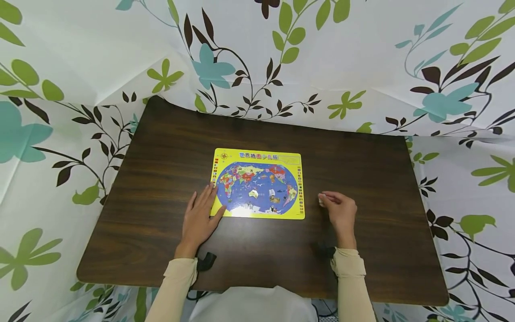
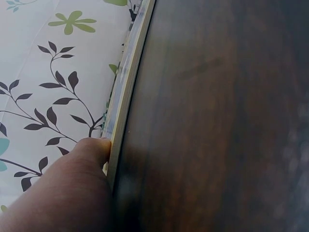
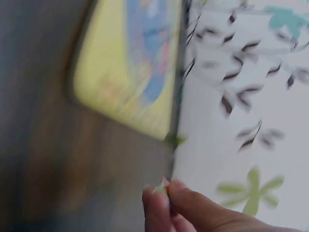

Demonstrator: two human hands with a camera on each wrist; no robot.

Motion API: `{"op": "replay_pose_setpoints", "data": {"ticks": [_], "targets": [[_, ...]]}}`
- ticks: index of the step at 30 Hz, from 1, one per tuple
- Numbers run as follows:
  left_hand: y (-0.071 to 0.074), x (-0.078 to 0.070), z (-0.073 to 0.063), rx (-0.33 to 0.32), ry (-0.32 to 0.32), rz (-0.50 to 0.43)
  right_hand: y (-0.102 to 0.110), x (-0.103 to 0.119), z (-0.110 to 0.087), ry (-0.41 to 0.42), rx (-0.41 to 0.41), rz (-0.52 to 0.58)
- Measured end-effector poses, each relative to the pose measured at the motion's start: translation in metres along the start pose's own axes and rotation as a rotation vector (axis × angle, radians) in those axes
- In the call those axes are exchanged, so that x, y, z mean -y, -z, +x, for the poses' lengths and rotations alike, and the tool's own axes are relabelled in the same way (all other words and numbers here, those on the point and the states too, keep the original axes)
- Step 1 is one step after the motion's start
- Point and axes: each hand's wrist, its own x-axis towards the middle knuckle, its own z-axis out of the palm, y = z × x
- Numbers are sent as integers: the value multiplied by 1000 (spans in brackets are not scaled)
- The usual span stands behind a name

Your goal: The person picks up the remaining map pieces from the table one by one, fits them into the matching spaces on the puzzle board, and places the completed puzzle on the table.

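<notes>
A yellow-bordered world map board (image 1: 257,214) with a blue oval map lies flat on the dark table. My left hand (image 1: 201,219) rests at its lower left corner, fingers straight along the left edge and thumb on the bottom edge. In the left wrist view the thumb (image 2: 94,150) touches the board's side. To the right of the board, my right hand (image 1: 342,212) pinches a small pale piece (image 1: 320,202) between thumb and fingers. The right wrist view shows a bit of the piece (image 3: 161,188), whitish green, at the fingertips; most of it is hidden.
The brown wood-grain table (image 1: 161,156) has rounded corners and stretches out around the board. A white cloth (image 1: 342,53) with leaf and flower prints hangs behind it and at both sides. Dark straps, one on the left wrist (image 1: 206,261), sit near the table's front.
</notes>
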Motion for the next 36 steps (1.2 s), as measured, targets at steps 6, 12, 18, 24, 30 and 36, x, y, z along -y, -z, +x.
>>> {"op": "replay_pose_setpoints", "data": {"ticks": [6,12,18,24,30,36], "targets": [[-2,2,0,-11,-16,7,-28,38,14,61,225,25],[-1,4,-2,-33,-25,11,-54,67,17,95,348,-16],[2,4,-1,-20,-25,14,-83,88,16,160,441,-37],[3,4,0,-9,-24,28,-123,102,10,223,556,-109],[1,5,-2,-5,-17,34,-167,109,-3,187,622,-55],[1,4,-3,-12,-16,28,-194,114,-14,155,572,-32]]}}
